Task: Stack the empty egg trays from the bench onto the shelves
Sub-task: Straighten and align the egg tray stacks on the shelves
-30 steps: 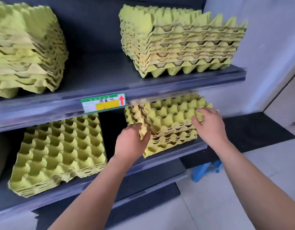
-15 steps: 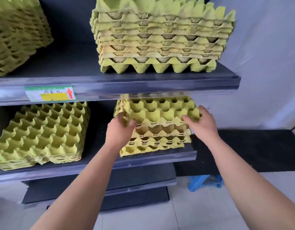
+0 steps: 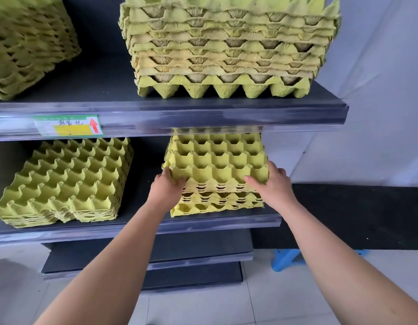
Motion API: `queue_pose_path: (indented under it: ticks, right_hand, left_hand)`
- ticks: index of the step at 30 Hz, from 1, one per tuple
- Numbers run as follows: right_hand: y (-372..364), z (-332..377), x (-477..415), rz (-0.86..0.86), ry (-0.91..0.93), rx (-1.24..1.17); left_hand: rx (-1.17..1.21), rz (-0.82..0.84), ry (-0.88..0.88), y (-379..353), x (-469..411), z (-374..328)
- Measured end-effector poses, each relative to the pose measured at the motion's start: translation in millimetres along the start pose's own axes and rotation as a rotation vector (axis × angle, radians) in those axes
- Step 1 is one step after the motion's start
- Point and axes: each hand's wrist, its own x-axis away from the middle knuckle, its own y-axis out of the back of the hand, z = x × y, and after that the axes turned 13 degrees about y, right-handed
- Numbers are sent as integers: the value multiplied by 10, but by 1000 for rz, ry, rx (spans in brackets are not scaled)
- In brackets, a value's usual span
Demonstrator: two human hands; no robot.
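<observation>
1. The top shelf (image 3: 203, 118) holds a left tall pile (image 3: 27, 43) and a right tall pile (image 3: 226, 48) of yellow egg trays; a label (image 3: 67, 125) sits on its edge.
2. The middle shelf (image 3: 133, 227) holds a low pile (image 3: 69, 181), then the held pile (image 3: 217, 160); the left hand (image 3: 165, 191) grips its front left corner; the right hand (image 3: 273, 186) grips its front right corner.
3. A blue stool (image 3: 285, 259) stands low right.
4. A second ago the held pile sat crooked; now it is straight.

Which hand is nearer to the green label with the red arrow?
Left. The left hand holds the left front corner of the tray stack, below and right of the label; the right hand holds the right corner, farther away.
</observation>
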Motion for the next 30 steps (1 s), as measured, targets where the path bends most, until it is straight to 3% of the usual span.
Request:
queue_pose_path:
  ticks: [4, 7, 15, 20, 30]
  right_hand:
    - [62, -13, 13, 41, -74, -232]
    - [80, -65, -7, 49, -69, -295]
    - [73, -78, -85, -118, -54, -479]
    - [57, -76, -121, -137, -39, -514]
    - [-35, -126, -49, -23, -75, -441]
  left_hand:
    - [-41, -12, 18, -10, 8, 15]
    - [93, 75, 68, -13, 82, 32]
    - [327, 39, 26, 42, 163, 17]
    - [407, -45, 13, 55, 134, 75]
    - [340, 39, 28, -8, 114, 112]
